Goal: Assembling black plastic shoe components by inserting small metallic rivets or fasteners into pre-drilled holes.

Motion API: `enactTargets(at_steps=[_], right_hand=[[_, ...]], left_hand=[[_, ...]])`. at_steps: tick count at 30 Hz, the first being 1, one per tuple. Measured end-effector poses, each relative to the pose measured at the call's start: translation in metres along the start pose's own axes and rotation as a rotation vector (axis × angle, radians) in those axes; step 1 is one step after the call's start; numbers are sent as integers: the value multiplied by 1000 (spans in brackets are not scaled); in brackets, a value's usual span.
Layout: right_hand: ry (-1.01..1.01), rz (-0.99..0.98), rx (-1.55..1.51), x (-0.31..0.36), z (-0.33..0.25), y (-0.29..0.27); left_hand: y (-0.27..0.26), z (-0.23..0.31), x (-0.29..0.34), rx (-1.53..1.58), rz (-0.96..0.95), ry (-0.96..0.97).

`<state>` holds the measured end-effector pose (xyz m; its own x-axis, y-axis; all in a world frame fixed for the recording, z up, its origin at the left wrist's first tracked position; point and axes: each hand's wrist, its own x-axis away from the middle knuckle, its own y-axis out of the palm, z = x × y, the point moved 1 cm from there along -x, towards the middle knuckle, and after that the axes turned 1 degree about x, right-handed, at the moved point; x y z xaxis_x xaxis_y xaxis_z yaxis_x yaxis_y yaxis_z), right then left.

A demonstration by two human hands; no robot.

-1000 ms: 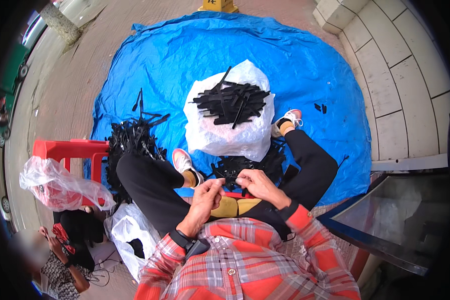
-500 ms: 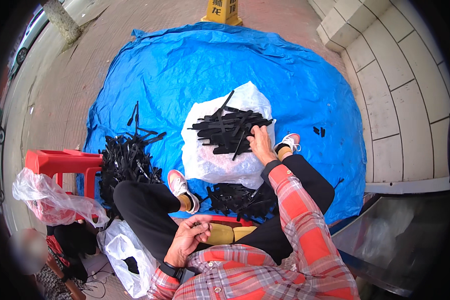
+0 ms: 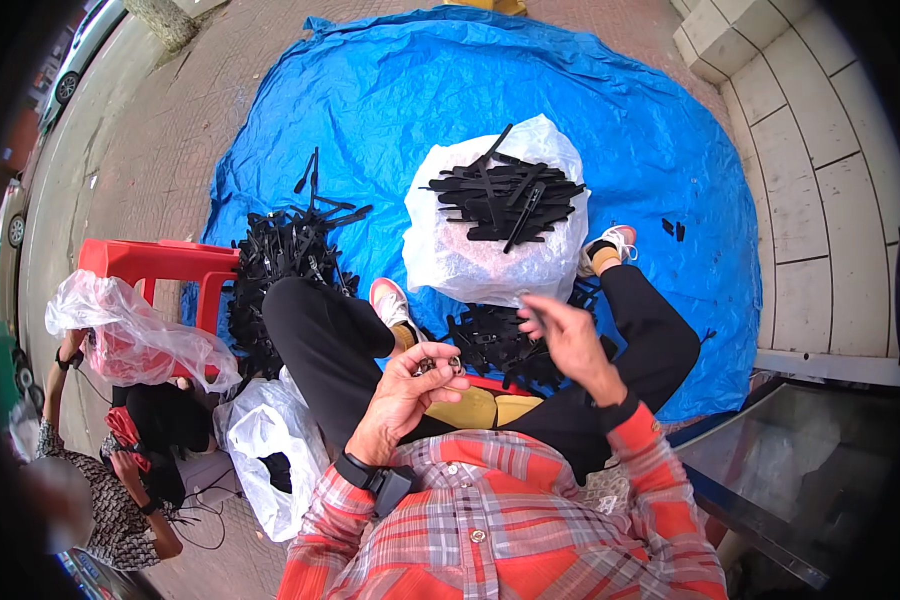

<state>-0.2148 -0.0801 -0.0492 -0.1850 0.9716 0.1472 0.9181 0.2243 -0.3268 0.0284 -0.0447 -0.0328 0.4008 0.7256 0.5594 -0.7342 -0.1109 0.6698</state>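
"Blue tarp [image 3: 370, 100] over brick paving [image 3: 210, 120], a tiled wall [image 3: 820, 140] to the right. What's changed on it?"

"Mainly the right hand [image 3: 575, 345]. Half a second ago it's out at the edge of the black strip pile [image 3: 500, 200] on the white bundle [image 3: 445, 268]; now it's back on the near side of the bundle, toward the lap."

"Does it bring anything?"

"Something dark shows at the fingers, which are bent and close together, but motion blurs it. I can't tell whether they grip a strip."

"And the left hand [image 3: 407, 388]?"

"It stays in front of the lap, thumb and fingers pinched narrow on small metal-looking pieces [image 3: 455, 364]. Their exact shape is too small to read."

"So what does that mean for the work?"

"My judgement: the reach is over, and the hands are near each other again, though apart. The pile looks much the same, so little, if anything, is gone from it. More strips lie in a black heap [image 3: 280, 250] by the left knee and a lower heap [image 3: 490, 345] between the legs."
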Motion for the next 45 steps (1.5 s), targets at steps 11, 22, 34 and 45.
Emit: enactTargets(at_steps=[11,22,34,45], right_hand=[[267,31,-392,54,-32,48],[-118,27,69,57,-49,46],[216,-154,-277,70,-56,53],[251,-193,-472,67,-67,55]], left_hand=[[-5,-5,17,17,0,66],[3,-11,19,100,-67,18],[11,-5,28,-165,-73,195],[14,-8,34,-326,-78,262]])
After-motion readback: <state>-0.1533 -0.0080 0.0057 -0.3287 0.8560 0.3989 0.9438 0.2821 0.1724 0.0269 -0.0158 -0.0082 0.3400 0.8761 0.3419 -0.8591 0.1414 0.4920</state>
